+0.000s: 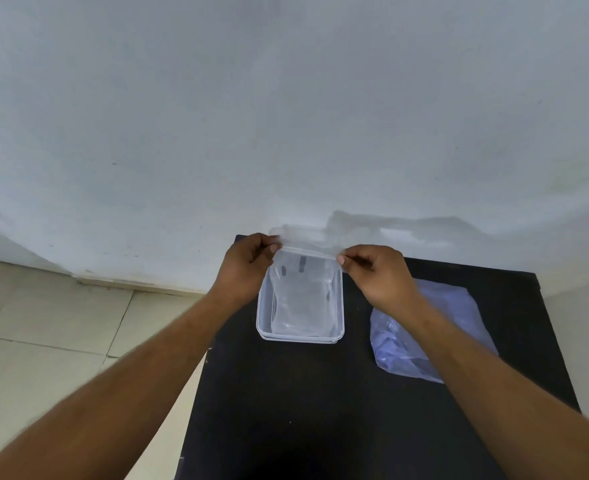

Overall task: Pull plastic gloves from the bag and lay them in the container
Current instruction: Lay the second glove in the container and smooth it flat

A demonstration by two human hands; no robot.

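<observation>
1. My left hand (246, 265) is curled, thumb and fingertips pressed together on the left corner of a clear plastic glove (303, 244)

2. My right hand (377, 271) does the same at the other end: thumb and forefinger nip the right corner of that glove, the remaining fingers folded under

3. The glove is stretched between my two pinches as a thin, see-through strip; its far edge rises a little beyond my fingertips against the pale wall (286, 116), and it is hard to make out its full outline because it is so transparent

4. Directly below and nearer to me than my fingertips sits the clear rectangular container (264, 320), its far rim just under the stretched glove; my left fingers are over its far left corner, my right fingers over its far right corner

5. Inside the container I can see clear plastic already lying on the bottom, with a few dark marks showing through; I cannot tell how many pieces are there

6. The bag (400, 344) of gloves, bluish and crumpled, lies to the right of my right hand and nearer to me, partly hidden under my right wrist and forearm; it is apart from the container

7. Both container and bag rest on a black table (286, 410), which stretches from under my fingers back toward me; tiled floor (43, 323) shows to the left of my left arm
</observation>
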